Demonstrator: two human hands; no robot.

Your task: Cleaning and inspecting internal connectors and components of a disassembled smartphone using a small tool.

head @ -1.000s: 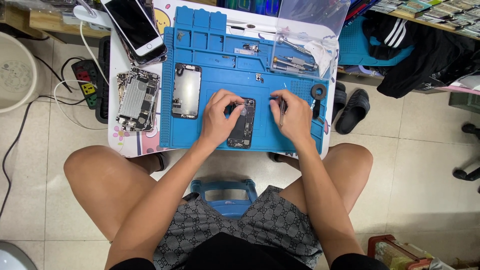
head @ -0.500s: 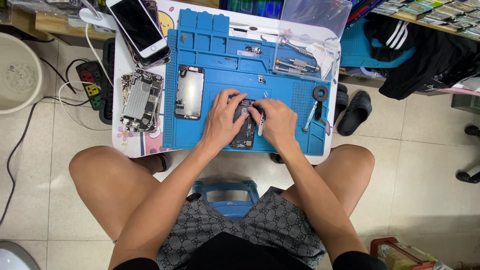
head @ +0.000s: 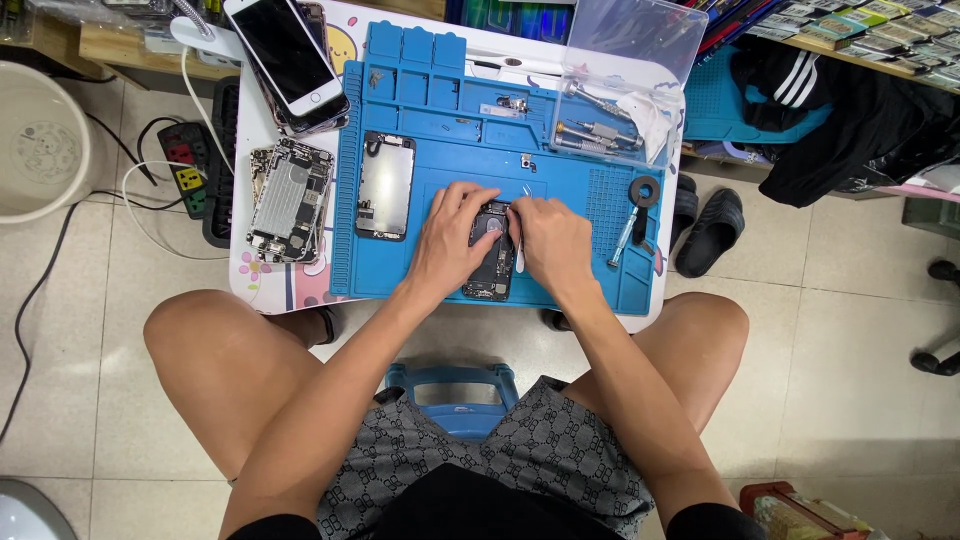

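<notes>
the opened phone body (head: 492,262) lies lengthwise near the middle of the blue work mat (head: 440,110), which covers most of a small white table (head: 262,290). both hands rest on it. the left hand (head: 452,238) lies palm down over the phone's left edge, fingers loosely curled and spread across the upper part, pressing on it rather than gripping round it. the right hand (head: 552,240) sits just beside, on the phone's right edge, fingers bent inward and pinched on a thin pale tool (head: 519,252) that runs along the phone's right side; what the tip touches cannot be told.

left of the hands on the mat lies a detached dark screen panel (head: 385,185), face down. further left, off the mat on the table, is another opened phone chassis (head: 290,200) with bare metal inside, and at the far left corner a white phone (head: 287,60) sits stacked on others. at the far right of the mat stands a clear plastic box (head: 625,85) with its lid raised, holding screwdrivers. a black ring (head: 644,190) and a blue-handled screwdriver (head: 622,238) lie at the mat's right edge. a power strip (head: 190,170) sits on the tiled floor to the left, a pair of black slippers (head: 705,228) to the right.
</notes>
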